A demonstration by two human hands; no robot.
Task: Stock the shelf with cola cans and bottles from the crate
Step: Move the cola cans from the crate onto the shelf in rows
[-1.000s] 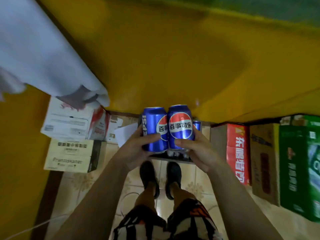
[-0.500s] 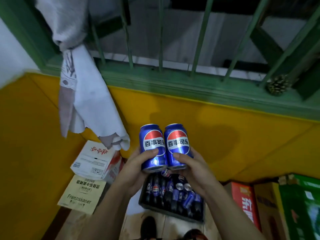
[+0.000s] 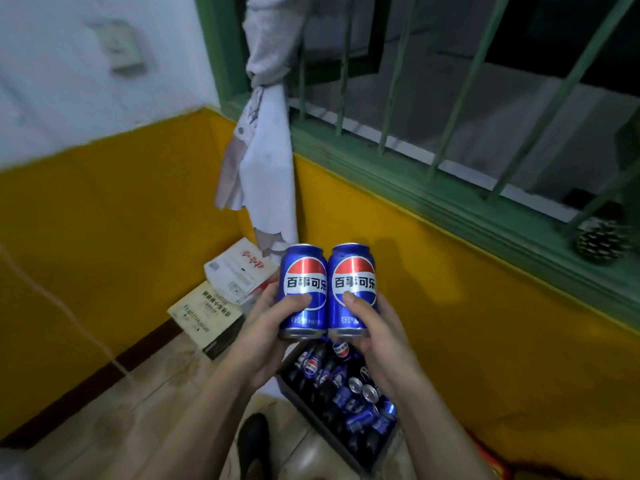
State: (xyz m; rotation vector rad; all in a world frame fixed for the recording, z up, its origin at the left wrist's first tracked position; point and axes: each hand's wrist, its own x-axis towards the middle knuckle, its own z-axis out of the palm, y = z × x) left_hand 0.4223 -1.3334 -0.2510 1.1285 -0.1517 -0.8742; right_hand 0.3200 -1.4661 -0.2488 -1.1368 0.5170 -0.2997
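Observation:
Two blue cola cans stand upright side by side in front of me, touching each other. My left hand (image 3: 266, 327) grips the left can (image 3: 303, 278) with the thumb across its front. The right can (image 3: 353, 278) is held the same way by my right hand (image 3: 372, 336). Below them on the floor sits a dark crate (image 3: 287, 386) with several more blue cans and bottles lying and standing in it. No shelf is in view.
A yellow lower wall runs behind the crate under a green barred window frame (image 3: 398, 168). A white cloth (image 3: 263, 168) hangs from the bars. Two cardboard boxes (image 3: 214, 306) lie in the corner to the left. A pine cone (image 3: 602, 242) rests on the sill. My shoe (image 3: 254, 441) is on the tiled floor.
Both hands have carried the two cans upward from the crate, and my view has tilted up and to the left, bringing the window and the corner wall into sight.

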